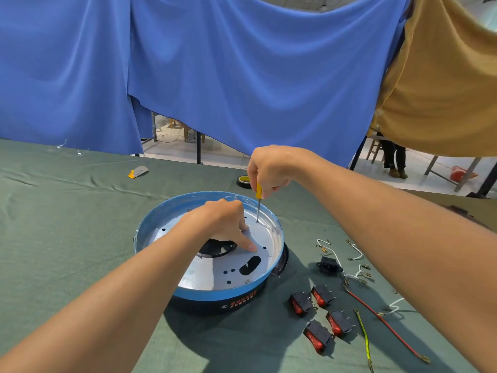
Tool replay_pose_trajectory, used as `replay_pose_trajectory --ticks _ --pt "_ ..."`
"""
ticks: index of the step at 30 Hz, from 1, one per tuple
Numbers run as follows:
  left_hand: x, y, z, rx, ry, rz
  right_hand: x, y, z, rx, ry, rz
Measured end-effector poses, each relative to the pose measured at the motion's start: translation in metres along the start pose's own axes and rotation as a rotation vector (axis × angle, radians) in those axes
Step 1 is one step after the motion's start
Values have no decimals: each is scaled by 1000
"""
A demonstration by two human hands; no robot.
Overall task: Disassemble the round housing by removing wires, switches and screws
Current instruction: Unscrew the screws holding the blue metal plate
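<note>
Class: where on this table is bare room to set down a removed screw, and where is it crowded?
Bare: cloth left of the round housing, up to the grey tool. Crowded: right of it, with switches, socket and wires.

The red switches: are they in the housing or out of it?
Out: four red switches lie on the cloth beside the round housing.

Probably a workshop: cloth-covered bench (67, 211), hung fabric screens (242, 76), metal table legs (469, 173) and a stool (376, 149) beyond.
</note>
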State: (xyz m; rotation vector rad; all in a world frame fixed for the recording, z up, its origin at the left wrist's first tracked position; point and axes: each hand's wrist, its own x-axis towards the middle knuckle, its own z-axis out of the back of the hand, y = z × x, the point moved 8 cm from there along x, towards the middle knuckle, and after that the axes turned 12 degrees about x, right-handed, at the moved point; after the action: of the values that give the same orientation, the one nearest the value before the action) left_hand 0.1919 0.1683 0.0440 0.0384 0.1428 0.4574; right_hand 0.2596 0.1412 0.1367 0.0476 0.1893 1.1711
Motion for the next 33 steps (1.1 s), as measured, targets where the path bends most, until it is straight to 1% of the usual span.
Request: replay_pose_trajectory --ticks 3,5,7,9,11,14,17,20,23,25,27,30,33 --pt "0 0 0 -6 -4 2 2 -5 -6 30 10 -11" --pt "-1 -1 0 -9 -5 -5 2 -11 -5 64 19 -61" --pt "0 -2 -1 -12 -4 -14 -1 -16 0 53 -2 -113" --pt "0 -1 -1 -17 -4 -11 0 -15 -1 11 1 -125" --pt "0 -1 0 -15 -3 -10 -1 -11 -1 -66 -33 -106" --pt "1 -2 -1 -15 -6 -12 -2 -9 3 -71 -80 -85" --pt "0 0 -2 -13 -6 -4 -3 -6 7 -82 -51 -39" --pt "0 0 -2 -10 -2 -5 -1 -7 1 2 -27 -10" --pt "1 -1 -3 -12 -4 -8 -1 -15 0 50 -63 -60" --pt "2 0 -3 -16 -7 -8 -2 -21 5 0 -115 -111" --pt "2 0 -3 -21 -6 -11 0 -22 6 -52 -128 -117" --pt "1 -1 -3 -26 -7 -13 -1 -18 6 -6 -111 -57" --pt "0 -1 -3 -27 -8 -7 -1 -14 2 79 -22 -3"
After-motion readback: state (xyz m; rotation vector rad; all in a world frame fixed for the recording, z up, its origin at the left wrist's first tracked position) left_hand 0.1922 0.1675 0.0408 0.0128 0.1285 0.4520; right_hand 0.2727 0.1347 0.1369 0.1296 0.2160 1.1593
